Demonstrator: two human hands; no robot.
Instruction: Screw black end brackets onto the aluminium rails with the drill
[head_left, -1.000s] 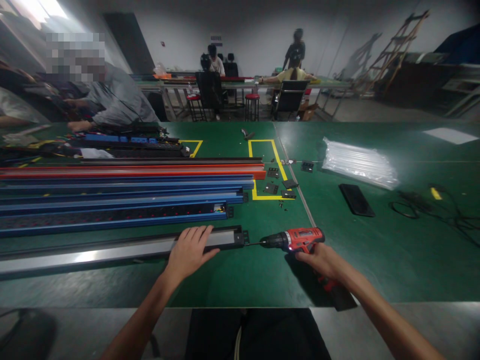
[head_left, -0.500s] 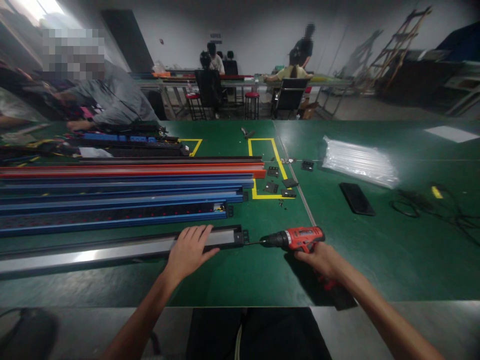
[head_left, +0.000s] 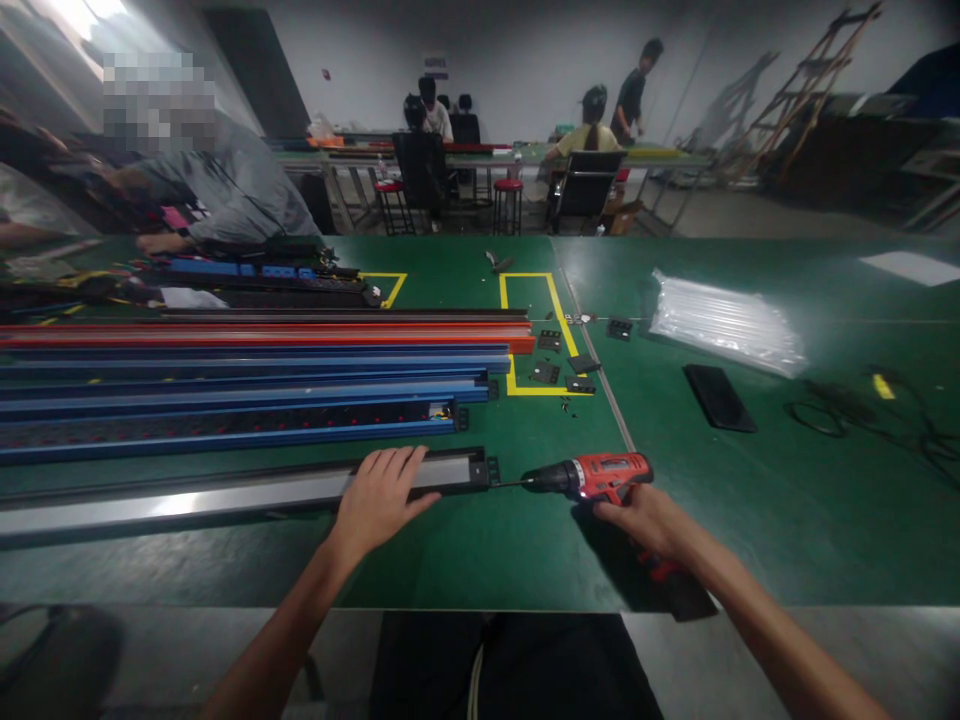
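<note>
Along the near edge of a green table (head_left: 480,565): one long rail (head_left: 187,503), black-edged, with a silvery inner face, lying flat and running out of view at left. At its right end, one small black end piece (head_left: 493,471), slotted.

Left hand (head_left: 379,495): laid across the rail near that end, fingers over the top, thumb spread on the near side; whether it is closed on the rail cannot be told.

Right hand (head_left: 652,520): wrapped around the handle of one red-and-black power drill (head_left: 611,474), held level, nose to the left. Fitted to it, one slim bit (head_left: 511,484), tip at the end piece; actual contact too small to tell.

Beyond the rail, roughly parallel: three blue rails (head_left: 337,389), the nearest with a dark, red-dotted strip inside; one orange rail (head_left: 519,345); one dark, thin rail (head_left: 345,314).

Right of these: several small black brackets (head_left: 550,340), loose, in and around a yellow tape outline (head_left: 525,274).

Farther right: one clear bag of rods (head_left: 724,322); one flat black object (head_left: 718,397); dark cable (head_left: 814,420), loosely coiled; one white sheet (head_left: 911,266).

Far left: a co-worker (head_left: 247,190), grey-sleeved, beside wired blue-and-black parts (head_left: 262,271).

Background: two red-topped stools (head_left: 508,186); a wooden ladder (head_left: 814,80).
</note>
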